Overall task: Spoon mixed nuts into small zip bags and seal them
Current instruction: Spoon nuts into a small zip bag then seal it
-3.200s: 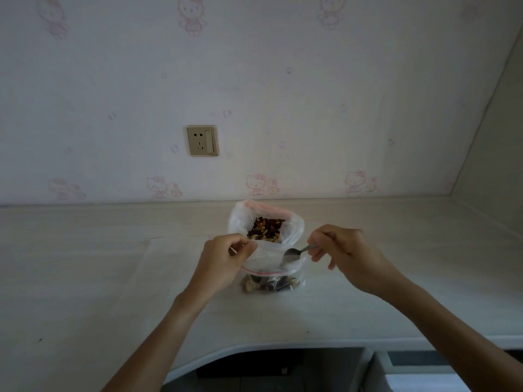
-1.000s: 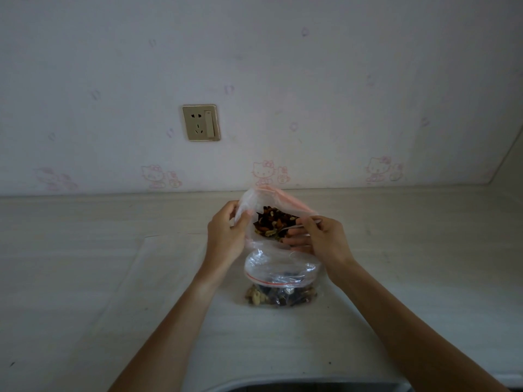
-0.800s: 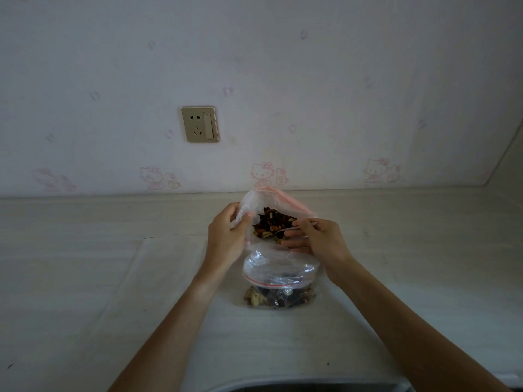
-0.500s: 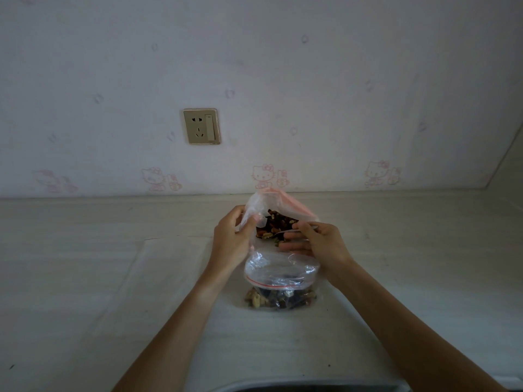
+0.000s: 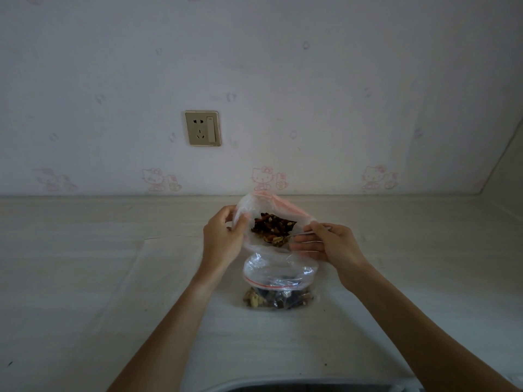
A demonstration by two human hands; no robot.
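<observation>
1. Since the earliest picture, both hands have gone from the small bag up to the big supply bag, and the spoon has gone from outside the small bag into the nuts; over the last second little has shifted.
2. Pale worktop (image 5: 85, 278) carries everything; a thin clear sheet (image 5: 169, 278) lies over its middle, and a wall socket (image 5: 202, 128) sits at about 11 o'clock from the bags.
3. Large supply bag (image 5: 249, 205), its mouth open and its pink zip edge towards 1 o'clock, holds the mixed nuts (image 5: 272, 226). It is propped only by the hands, so letting go could let it slump and spill.
4. Small zip bag (image 5: 278, 274), just at 6 o'clock from the large one, has nuts in its bottom and its red zip line above them. Its neck looks puffed but unheld; I judge it could fold or tip when a spoonful arrives.
5. Left hand (image 5: 223, 239) pinches the large bag's rim at 9 o'clock, fingers curled over the plastic.
6. Right hand (image 5: 328, 244) grips the spoon handle at 3 o'clock, lower fingers held straight beneath.
7. Metal spoon (image 5: 300, 234) dips into the nuts; an overloaded scoop would likely shed pieces on the short carry to the small bag.
</observation>
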